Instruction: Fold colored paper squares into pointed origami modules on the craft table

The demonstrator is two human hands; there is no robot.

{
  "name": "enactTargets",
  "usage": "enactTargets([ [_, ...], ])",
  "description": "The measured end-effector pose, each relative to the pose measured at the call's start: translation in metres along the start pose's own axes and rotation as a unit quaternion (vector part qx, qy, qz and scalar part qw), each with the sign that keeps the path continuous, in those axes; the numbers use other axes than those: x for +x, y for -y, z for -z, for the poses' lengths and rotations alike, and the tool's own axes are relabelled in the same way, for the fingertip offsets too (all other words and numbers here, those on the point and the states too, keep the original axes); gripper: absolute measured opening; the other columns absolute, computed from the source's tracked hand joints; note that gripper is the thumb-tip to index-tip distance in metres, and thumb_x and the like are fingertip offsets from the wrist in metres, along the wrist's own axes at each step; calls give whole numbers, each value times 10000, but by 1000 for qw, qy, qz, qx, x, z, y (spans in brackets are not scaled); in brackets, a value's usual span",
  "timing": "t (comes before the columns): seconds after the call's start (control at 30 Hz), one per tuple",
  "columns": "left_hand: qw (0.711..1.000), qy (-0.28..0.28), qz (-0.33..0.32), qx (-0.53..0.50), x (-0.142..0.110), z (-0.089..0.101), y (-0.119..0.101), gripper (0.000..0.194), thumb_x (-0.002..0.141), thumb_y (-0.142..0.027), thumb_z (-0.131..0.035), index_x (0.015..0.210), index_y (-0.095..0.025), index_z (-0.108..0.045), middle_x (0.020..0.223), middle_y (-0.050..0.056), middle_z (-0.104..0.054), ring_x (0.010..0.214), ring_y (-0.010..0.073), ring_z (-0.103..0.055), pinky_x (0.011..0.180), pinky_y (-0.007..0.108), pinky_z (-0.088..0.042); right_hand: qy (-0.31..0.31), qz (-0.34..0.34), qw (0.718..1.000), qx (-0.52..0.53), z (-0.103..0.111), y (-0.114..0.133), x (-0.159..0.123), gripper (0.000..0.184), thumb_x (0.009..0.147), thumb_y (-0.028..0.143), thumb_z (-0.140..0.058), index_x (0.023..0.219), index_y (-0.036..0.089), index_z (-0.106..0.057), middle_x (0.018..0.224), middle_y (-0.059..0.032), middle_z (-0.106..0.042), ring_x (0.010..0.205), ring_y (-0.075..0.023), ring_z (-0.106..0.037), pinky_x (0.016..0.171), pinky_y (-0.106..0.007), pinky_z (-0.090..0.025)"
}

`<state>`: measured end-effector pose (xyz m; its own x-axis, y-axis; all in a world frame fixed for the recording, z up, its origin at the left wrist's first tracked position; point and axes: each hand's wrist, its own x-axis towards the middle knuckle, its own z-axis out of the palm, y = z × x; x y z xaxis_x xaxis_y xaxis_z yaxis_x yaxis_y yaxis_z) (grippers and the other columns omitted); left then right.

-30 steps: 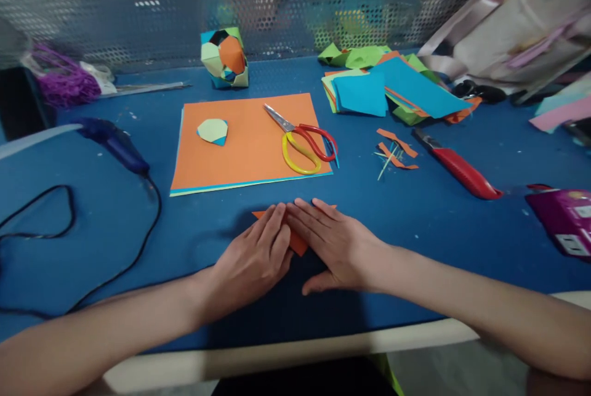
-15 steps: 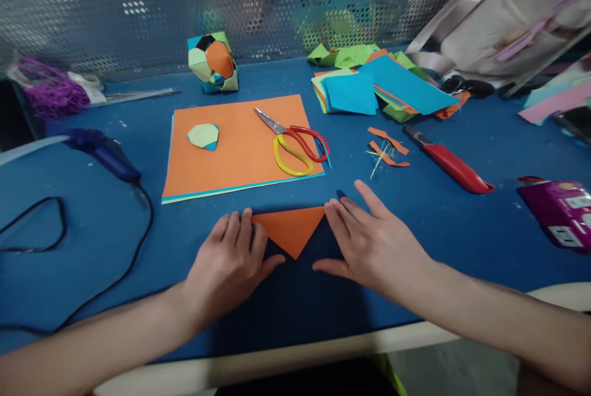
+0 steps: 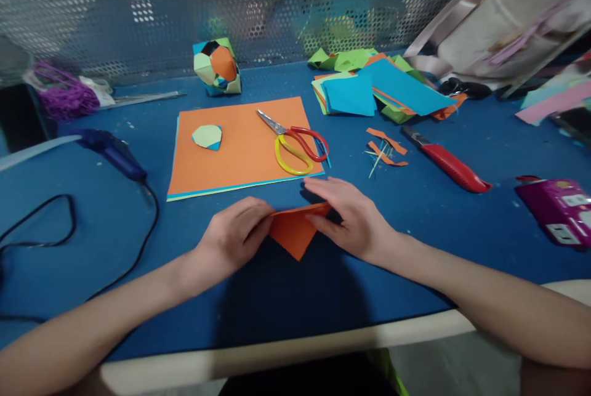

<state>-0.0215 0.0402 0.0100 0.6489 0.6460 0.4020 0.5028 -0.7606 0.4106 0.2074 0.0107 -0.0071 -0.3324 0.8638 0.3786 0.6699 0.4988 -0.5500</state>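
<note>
A folded piece of orange paper [image 3: 295, 237], triangular with its point toward me, is between my hands near the front of the blue table. My left hand [image 3: 233, 233] pinches its left corner between thumb and fingers. At the right end, my right hand [image 3: 353, 214] has its thumb on the near face and its fingers behind the top edge. Just beyond lie sheets of orange paper [image 3: 235, 162] over blue and pale green ones. Scissors [image 3: 295, 140] with red and yellow handles and a small pale green folded paper piece [image 3: 207, 137] rest on them.
A multicoloured paper ball [image 3: 217, 68] stands by the perforated metal panel [image 3: 258, 2]. Paper pieces [image 3: 351, 93], orange scraps [image 3: 386, 146] and a red utility knife [image 3: 455, 166] lie right. A blue glue gun [image 3: 113, 153] with a black cord is left; a purple package [image 3: 556, 211] is far right.
My hands have gone from lying flattened at the orange paper's ends to gripping it with thumbs and fingers. My right hand has moved left, and the paper's top edge looks lifted.
</note>
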Motion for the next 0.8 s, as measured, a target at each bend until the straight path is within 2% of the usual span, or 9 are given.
enactTargets([
  [0.07, 997, -11, 54, -53, 2, 4, -5, 127, 869, -145, -478, 906, -141, -599, 843, 51, -670, 757, 116, -631, 690, 206, -500, -12, -72, 992, 100, -1, 2, 2, 494, 835, 337, -565, 1281, 175, -427, 1268, -151, -540, 1162, -237, -526, 955, -431, -458],
  [0.13, 991, -16, 99, -85, 3, 8, -9, 129, 862, -167, -481, 882, -143, -606, 821, 43, -669, 735, 115, -622, 670, 205, -487, -13, -135, 968, 209, -1, 4, 4, 555, 813, 334, -581, 1301, 199, -354, 1257, -146, -520, 1042, -204, -586, 835, -368, -528],
  [0.27, 959, 12, 229, -169, 5, 11, -9, 142, 831, -221, -492, 761, -152, -594, 636, -16, -600, 563, 86, -529, 505, 181, -406, 26, -203, 916, 346, 0, 7, 7, 517, 804, 284, -545, 1265, 206, -325, 979, -56, -575, 728, -114, -599, 633, -262, -529],
  [0.37, 905, 20, 297, -302, 5, 4, -6, 102, 789, -242, -531, 817, -157, -581, 669, -15, -613, 612, 104, -561, 536, 195, -440, 36, -216, 909, 354, 2, 8, 9, 488, 798, 255, -531, 1249, 201, -351, 828, -5, -545, 677, -108, -568, 598, -244, -501],
  [0.47, 829, 33, 331, -450, 6, -3, -8, 194, 770, -250, -564, 943, -163, -579, 865, 26, -675, 789, 150, -629, 693, 269, -510, 42, -206, 919, 334, 2, 10, 9, 473, 818, 248, -502, 1267, 209, -361, 804, -2, -554, 663, -113, -554, 604, -250, -498],
  [0.6, 758, 35, 376, -532, 6, -8, -14, 242, 761, -234, -560, 990, -161, -585, 995, 65, -679, 858, 190, -648, 722, 323, -526, 42, -181, 929, 319, -2, 11, 7, 552, 818, 260, -510, 1333, 217, -314, 826, -9, -568, 681, -122, -560, 616, -251, -496],
  [0.7, 747, 36, 396, -533, 5, -6, -14, 262, 748, -238, -577, 997, -157, -575, 946, 66, -688, 814, 186, -652, 686, 311, -523, 43, -174, 941, 285, -4, 10, 6, 590, 810, 247, -505, 1362, 220, -296, 786, 6, -539, 651, -118, -535, 592, -242, -477],
  [0.73, 755, 33, 397, -520, 5, -5, -13, 270, 751, -251, -587, 1005, -161, -567, 919, 56, -688, 800, 174, -648, 684, 298, -516, 43, -175, 947, 267, -4, 10, 5, 593, 806, 238, -502, 1364, 219, -302, 769, 12, -522, 636, -115, -521, 584, -240, -467],
  [0.8, 797, 25, 387, -463, 6, -3, -9, 280, 757, -288, -607, 1005, -168, -560, 842, 28, -680, 755, 147, -631, 661, 260, -492, 43, -173, 958, 225, -4, 9, 5, 599, 794, 220, -502, 1364, 209, -319, 736, 25, -485, 606, -107, -490, 566, -233, -445],
])
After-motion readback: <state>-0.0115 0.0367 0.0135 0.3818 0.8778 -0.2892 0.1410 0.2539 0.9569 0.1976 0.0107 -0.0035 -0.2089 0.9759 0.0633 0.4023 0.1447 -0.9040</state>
